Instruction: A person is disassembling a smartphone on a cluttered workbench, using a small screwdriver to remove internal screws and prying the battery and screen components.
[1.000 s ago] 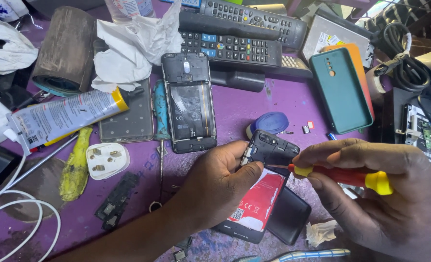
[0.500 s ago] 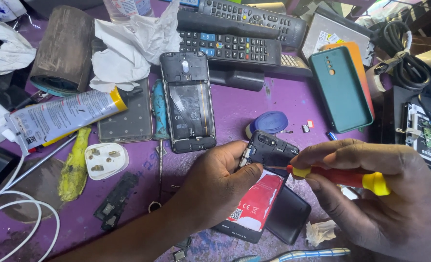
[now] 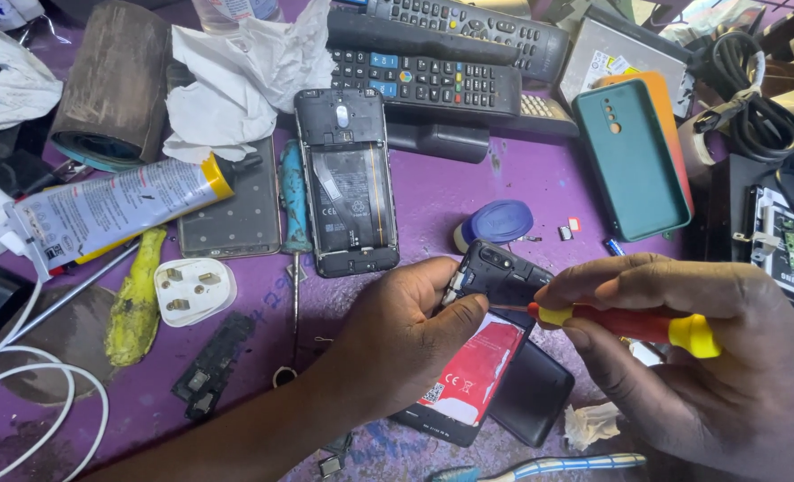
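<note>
My left hand grips a black opened phone by its top end, thumb pressed on the edge. The phone's red-and-white battery shows below my thumb. My right hand holds a red-and-yellow screwdriver with its tip against the phone's upper part. A black flat cover lies under the phone. Another opened phone lies face down on the purple table just beyond my hands.
Remote controls lie at the back, a teal phone case at right, a blue round cap near the phone. A glue tube, white plug, crumpled tissue, white cable and a circuit board crowd the table.
Both hands and the phone have stayed almost still. The screwdriver has shifted only very slightly.
</note>
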